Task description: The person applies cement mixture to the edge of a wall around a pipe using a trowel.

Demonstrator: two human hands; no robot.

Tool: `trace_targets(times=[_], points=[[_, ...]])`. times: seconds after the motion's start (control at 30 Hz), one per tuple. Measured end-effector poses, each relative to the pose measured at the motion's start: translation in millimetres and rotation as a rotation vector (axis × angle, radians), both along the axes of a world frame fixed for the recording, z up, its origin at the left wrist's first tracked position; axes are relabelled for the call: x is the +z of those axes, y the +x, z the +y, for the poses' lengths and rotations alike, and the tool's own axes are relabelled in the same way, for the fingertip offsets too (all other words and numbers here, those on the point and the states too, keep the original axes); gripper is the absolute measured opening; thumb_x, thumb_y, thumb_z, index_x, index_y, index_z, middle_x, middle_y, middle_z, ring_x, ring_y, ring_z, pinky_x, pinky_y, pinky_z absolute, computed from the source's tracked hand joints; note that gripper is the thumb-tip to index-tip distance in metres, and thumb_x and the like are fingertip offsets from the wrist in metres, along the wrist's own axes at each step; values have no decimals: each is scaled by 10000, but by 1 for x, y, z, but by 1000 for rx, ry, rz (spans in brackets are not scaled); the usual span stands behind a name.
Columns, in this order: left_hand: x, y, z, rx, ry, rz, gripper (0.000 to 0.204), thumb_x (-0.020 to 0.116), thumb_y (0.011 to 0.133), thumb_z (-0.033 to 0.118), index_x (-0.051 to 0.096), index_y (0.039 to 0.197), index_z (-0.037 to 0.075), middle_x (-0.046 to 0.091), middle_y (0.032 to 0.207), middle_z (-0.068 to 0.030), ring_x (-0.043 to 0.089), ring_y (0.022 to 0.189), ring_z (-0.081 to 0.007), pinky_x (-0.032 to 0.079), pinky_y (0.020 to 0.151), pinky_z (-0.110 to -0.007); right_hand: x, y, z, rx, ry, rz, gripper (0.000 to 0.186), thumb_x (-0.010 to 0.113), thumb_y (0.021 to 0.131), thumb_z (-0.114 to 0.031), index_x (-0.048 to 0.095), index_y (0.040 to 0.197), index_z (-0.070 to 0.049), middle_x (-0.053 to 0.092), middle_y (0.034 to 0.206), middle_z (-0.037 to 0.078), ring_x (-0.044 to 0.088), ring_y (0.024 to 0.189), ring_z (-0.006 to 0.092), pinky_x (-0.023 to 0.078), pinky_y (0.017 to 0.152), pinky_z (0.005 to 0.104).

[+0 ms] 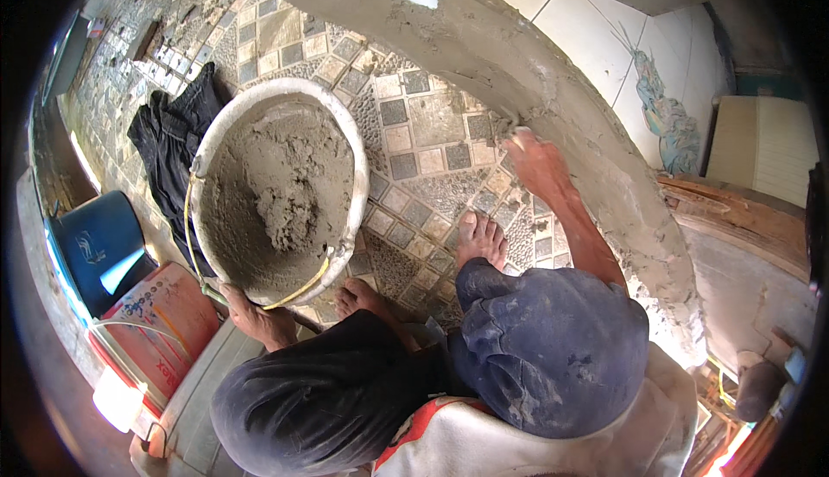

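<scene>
A round, pale-rimmed bucket [356,162] stands at my left, partly filled with wet grey mortar [289,188]. My left hand [262,322] is closed at its near left rim, by the end of the yellowish wire handle [192,227]. On the right, my right hand [540,166] is closed around the pale handle of what looks like a small trowel [515,123], its blade mostly hidden against the mortar. The hand is at the inner side of a long, curved kerb [509,63] coated with smoothed grey mortar. Splashes of mortar lie on the tiles beside it.
Patterned tile floor [432,123] lies between bucket and kerb, with my bare feet on it. Black cloth [177,119] lies beyond the bucket. A blue bucket [95,240] and a red container [168,326] stand left. White tiles [587,37] and a wooden beam [734,218] are beyond the kerb.
</scene>
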State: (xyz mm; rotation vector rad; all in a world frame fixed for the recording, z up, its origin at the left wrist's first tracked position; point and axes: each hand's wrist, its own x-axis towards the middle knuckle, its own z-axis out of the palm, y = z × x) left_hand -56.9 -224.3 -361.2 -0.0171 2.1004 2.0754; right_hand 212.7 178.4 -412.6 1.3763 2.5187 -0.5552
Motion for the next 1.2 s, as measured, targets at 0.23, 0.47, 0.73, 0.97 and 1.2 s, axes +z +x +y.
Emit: trace_targets(times=[0.23,0.47,0.73,0.97,1.2], points=[[-13,-2,-3,-33,0,37,559,391,1128,424,604,1240,-81,690,1203,-126,644,1033,-173,512,913,-323,-5,141,-36,141,172,58,461,574,1021,-404,627,1274,-22,692,1115,291,695,987,469,557,835,513],[-14,-1,-9,-22,84,-23,548,374,1134,408,597,1270,-73,683,1248,-138,645,1070,-187,509,959,-335,13,115,-46,70,65,-104,397,595,1013,-376,616,1194,-23,727,845,262,726,824,440,590,739,513],[-21,-12,-17,10,56,-19,330,616,1053,297,593,1174,-9,644,1066,-55,617,924,-142,519,849,-307,35,54,-3,15,148,103,477,602,1012,-396,570,1298,-16,717,959,293,694,936,492,553,816,535],[46,-26,33,-90,-92,67,189,765,942,210,626,956,82,560,816,64,476,705,-47,381,627,-232,113,-17,-14,228,127,461,472,651,990,-399,639,1254,-8,730,1081,230,698,976,465,555,842,502],[75,-54,69,-397,-212,193,295,806,905,277,613,886,55,551,729,46,481,638,-51,407,576,-236,134,-110,-26,713,288,388,330,646,995,-331,730,1061,-19,739,1012,188,732,874,372,595,757,445]])
